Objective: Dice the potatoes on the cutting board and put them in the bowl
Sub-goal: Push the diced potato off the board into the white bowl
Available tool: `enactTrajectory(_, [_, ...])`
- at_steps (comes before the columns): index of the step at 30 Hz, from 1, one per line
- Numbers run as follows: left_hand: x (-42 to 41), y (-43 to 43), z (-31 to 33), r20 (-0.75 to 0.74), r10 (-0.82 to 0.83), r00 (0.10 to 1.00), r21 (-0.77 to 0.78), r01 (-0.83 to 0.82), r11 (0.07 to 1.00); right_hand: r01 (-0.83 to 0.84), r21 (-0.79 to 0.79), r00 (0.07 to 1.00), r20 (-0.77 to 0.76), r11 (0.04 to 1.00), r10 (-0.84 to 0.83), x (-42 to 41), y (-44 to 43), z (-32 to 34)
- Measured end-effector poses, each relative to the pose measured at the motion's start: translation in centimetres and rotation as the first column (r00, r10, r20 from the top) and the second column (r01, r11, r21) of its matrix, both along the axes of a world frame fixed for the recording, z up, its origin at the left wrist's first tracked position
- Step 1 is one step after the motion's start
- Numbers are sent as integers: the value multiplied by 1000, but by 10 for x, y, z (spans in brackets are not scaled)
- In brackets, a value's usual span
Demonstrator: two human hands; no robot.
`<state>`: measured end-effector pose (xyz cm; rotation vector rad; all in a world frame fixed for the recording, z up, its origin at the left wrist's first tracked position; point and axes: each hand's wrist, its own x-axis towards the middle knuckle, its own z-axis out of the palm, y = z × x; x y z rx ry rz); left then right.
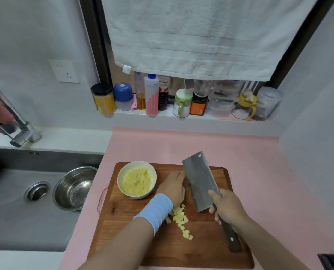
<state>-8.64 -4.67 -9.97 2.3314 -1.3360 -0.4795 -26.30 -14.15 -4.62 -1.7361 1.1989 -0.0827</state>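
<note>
Sitting in the sink (10, 201) at left is a steel bowl (74, 189). On the board (162, 246), the white bowl (137, 197) at far left holds potato dice (137, 181). Just right of it, the left hand (173, 187) sits against the cleaver (200, 182), fingertips hidden, so I cannot tell its grip. Loose dice (180, 219) lie near its wrist, apart from the fingers. The right hand (228, 207) clasps the handle.

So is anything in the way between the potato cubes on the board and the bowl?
Yes. The blue wristband on the person's own left arm lies between the potato cubes and the bowl. Nothing else on the cutting board stands there.
</note>
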Motion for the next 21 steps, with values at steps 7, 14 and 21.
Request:
enactTrajectory(7, [2,-17,-22,106,26,994,285,-56,957,-36,65,999,-3,997,36,-45,-9,-27])
enactTrajectory(14, [-11,17,-40,-29,33,999,7,-33,999,-31,127,1000,7,991,30,-62,-12,-45])
enactTrajectory(21, [-60,60,-57,286,-212,934,63,202,977,-58,166,998,38,984,52,-63,-6,-56])
